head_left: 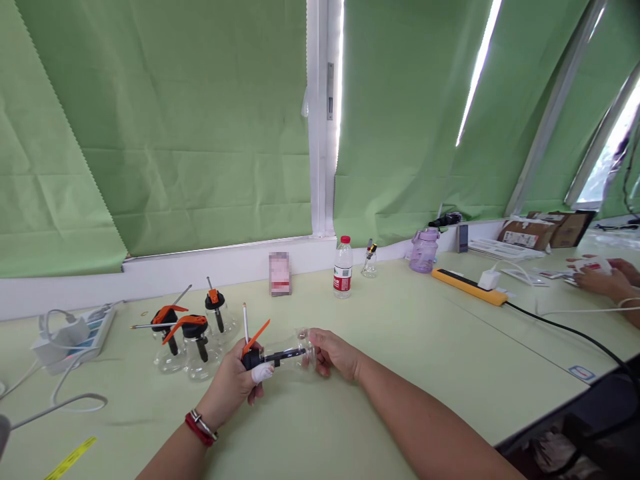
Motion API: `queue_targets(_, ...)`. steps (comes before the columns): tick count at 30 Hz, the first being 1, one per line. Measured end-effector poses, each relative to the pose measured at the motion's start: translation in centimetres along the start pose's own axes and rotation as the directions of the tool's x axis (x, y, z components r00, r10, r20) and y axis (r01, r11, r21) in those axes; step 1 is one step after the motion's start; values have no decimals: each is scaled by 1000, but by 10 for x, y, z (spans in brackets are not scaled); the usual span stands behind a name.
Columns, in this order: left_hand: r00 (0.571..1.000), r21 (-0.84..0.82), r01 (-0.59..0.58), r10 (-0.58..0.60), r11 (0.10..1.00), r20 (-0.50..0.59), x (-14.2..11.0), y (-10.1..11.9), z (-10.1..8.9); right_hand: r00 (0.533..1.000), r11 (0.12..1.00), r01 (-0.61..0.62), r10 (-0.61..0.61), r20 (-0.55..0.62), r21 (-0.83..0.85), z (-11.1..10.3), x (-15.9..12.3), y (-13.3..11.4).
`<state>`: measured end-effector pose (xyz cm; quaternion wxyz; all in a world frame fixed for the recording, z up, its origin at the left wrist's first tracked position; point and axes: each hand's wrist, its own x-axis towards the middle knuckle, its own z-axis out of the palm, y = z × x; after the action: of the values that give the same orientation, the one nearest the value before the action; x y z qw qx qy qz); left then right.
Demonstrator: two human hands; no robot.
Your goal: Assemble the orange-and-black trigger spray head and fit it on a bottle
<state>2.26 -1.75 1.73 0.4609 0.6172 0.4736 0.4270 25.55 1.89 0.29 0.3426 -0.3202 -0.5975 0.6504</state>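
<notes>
At lower centre, the left hand is hiding part of the black cap on the glass bottle; the left forearm and right forearm are running out of the bottom edge. Mid-frame, pixelation is masking a pinkish packet. Far right, the edge is cutting off a co-worker's arms. Lower left, the bottom edge is cropping a yellow strip, its print staying unreadable.

Your clear bottle has a black cap and an orange lever. You wear a red bracelet and a white finger wrap. Before you, the table is pale yellow-green, the blinds plain green, the jug translucent purple, the power strip yellow with black, the water bottle's label red and white.
</notes>
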Motion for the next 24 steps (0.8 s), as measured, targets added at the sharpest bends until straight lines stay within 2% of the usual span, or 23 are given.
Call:
queue_targets(9, 1000, 23, 4, -3, 1000, -4, 0, 0, -1, 990, 984, -140, 141, -3, 112, 3, 2, -1)
queue_targets(24, 1000, 70, 4, -4, 998, 1, -2, 0, 2, 953, 930, -301, 285, 102, 212, -1, 5, 1)
